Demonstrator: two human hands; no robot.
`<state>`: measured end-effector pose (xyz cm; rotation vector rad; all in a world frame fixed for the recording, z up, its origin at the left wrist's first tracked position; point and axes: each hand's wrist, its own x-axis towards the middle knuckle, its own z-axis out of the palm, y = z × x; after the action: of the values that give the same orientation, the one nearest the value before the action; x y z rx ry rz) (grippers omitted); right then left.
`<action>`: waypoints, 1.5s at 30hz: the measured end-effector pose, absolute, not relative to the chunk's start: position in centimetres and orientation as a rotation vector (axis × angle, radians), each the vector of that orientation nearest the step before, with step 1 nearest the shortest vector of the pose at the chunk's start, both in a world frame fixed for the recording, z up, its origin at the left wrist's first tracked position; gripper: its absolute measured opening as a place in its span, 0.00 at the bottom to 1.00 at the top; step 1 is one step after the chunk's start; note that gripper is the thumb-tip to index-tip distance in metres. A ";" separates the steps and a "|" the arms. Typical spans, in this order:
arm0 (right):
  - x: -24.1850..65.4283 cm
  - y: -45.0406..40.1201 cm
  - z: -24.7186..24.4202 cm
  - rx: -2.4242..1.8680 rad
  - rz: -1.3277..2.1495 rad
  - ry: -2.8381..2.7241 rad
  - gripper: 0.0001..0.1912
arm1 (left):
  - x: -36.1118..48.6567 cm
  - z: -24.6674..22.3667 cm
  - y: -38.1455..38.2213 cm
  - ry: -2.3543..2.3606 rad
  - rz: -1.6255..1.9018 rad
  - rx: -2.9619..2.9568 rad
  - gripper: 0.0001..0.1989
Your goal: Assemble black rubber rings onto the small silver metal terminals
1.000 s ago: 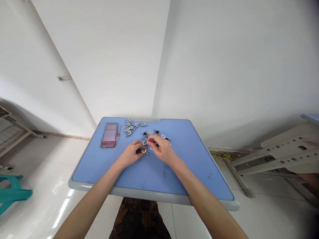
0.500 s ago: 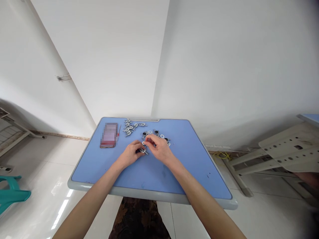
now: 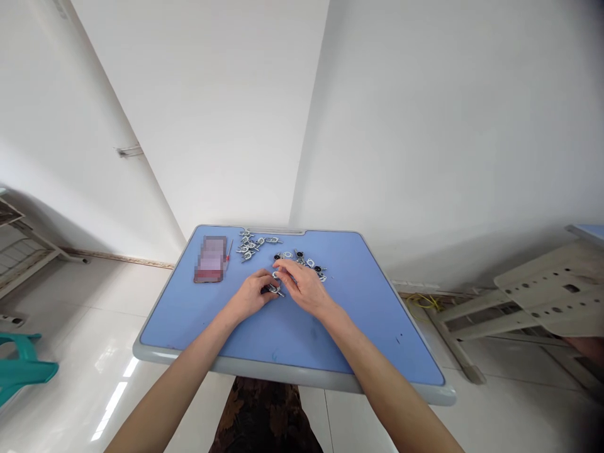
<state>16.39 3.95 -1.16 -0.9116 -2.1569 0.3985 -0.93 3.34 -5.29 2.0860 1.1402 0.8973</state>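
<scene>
Room: white walls (image 3: 425, 126) meet in a corner ahead; a glossy tiled floor (image 3: 94, 352) lies below; a teal plastic chair (image 3: 23, 371) is cut off at the left edge; a beige perforated metal frame (image 3: 547, 289) is cut off at the right, with a loop of yellow cable (image 3: 422, 303) on the floor beside it.

Table: a blue-topped desk with a grey rim (image 3: 283, 371) stands in front of the person; the person's patterned trousers (image 3: 264, 418) show just below its near edge.

Arms: both bare forearms reach in from the bottom corners and angle toward the middle of the desk.

Left hand (image 3: 250, 296): rests low and curled, with its fingers toward a small metal fitting (image 3: 275, 289); how firmly it holds that fitting is hard to tell.

Right hand (image 3: 304, 286): arches above the desk with its fingers drawn together, just beside the left hand; the fingers hide whatever they may hold.

Metal fittings (image 3: 250, 245): small silver pieces lie in a heap near the far edge; others, some with round black parts, lie in a loose row just beyond the hands.

Phone-sized rectangle (image 3: 211, 259): lies at the far left of the desk; its face is pixelated, so no writing can be read; a thin red-tipped stick (image 3: 228, 250) lies just beside it.
</scene>
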 end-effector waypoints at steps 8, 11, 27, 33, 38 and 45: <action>17.1 4.2 -0.8 -0.905 0.655 -2.042 0.08 | -0.9 -5.1 3.3 1.158 0.890 2.078 0.06; 16.9 4.1 -0.9 -0.938 0.607 -2.010 0.07 | -0.9 -5.2 3.2 1.162 0.894 2.070 0.06; 16.4 3.9 -1.2 -1.007 0.544 -1.916 0.05 | -0.7 -4.9 2.8 1.195 0.925 2.064 0.06; 16.5 3.9 -1.3 -0.888 0.482 -1.924 0.04 | -0.7 -5.0 3.0 1.190 0.900 2.050 0.06; 15.8 3.5 -1.4 -0.813 0.452 -2.036 0.07 | -0.8 -5.2 3.3 1.182 0.880 2.047 0.05; 15.5 3.6 -1.8 -0.804 0.421 -2.055 0.07 | -0.7 -5.2 3.4 1.178 0.881 2.068 0.05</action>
<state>15.48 3.56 -1.82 -0.8043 -2.0553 0.4212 -0.70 3.41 -5.18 2.0685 1.1783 0.8810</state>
